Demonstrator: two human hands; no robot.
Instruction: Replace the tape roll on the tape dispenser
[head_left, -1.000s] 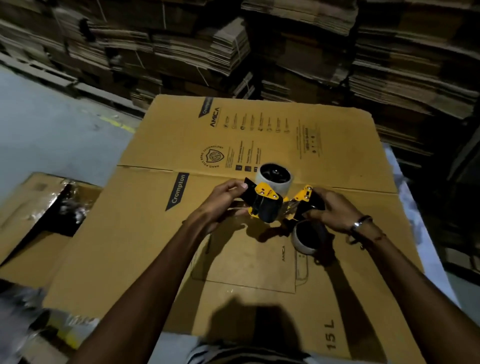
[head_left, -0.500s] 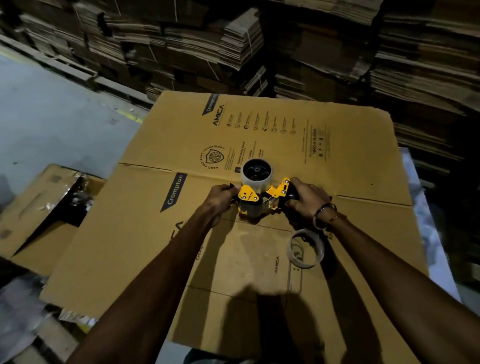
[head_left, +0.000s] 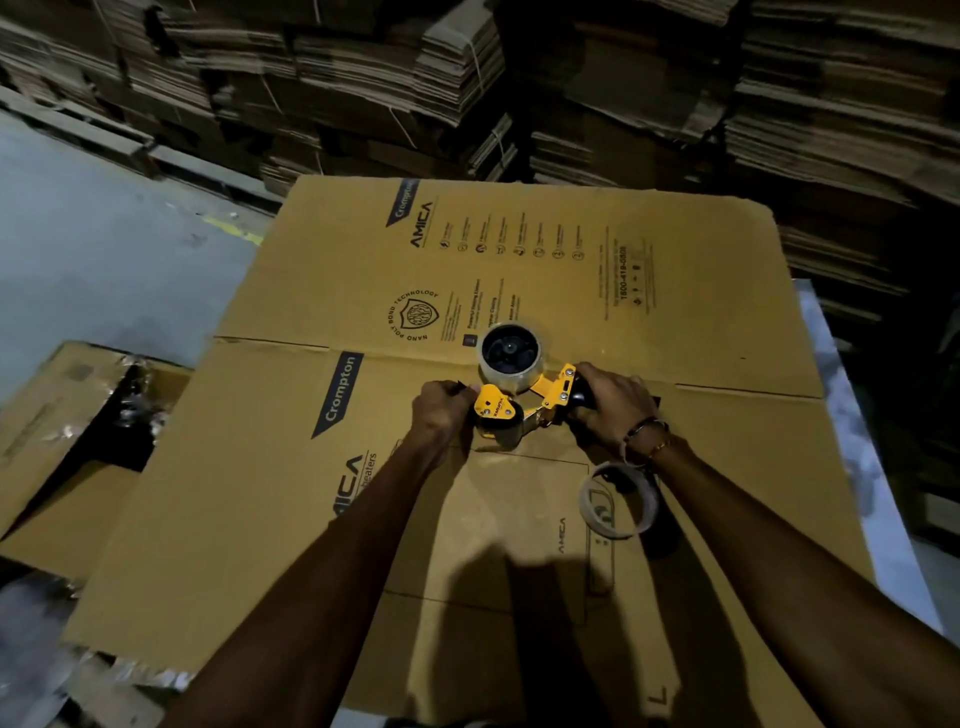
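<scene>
A yellow and black tape dispenser (head_left: 524, 405) rests on a flattened cardboard box (head_left: 519, 260). A clear tape roll (head_left: 510, 358) sits on its hub at the far side. My right hand (head_left: 613, 405) is closed around the dispenser's black handle. My left hand (head_left: 441, 410) grips the yellow roller end at the dispenser's front; what its fingertips pinch is hidden. An empty tape core (head_left: 618, 499) lies on the cardboard just under my right wrist, apart from the dispenser.
Tall stacks of flattened cartons (head_left: 571, 78) line the back and right. An open carton (head_left: 78, 431) with crumpled plastic inside lies at the left. Grey concrete floor (head_left: 104, 249) shows at the upper left. A white surface edge (head_left: 852, 415) runs along the right.
The dispenser has come down from the air onto the cardboard. The empty core has left my right hand and lies on the box. My hands stay on the dispenser's two ends.
</scene>
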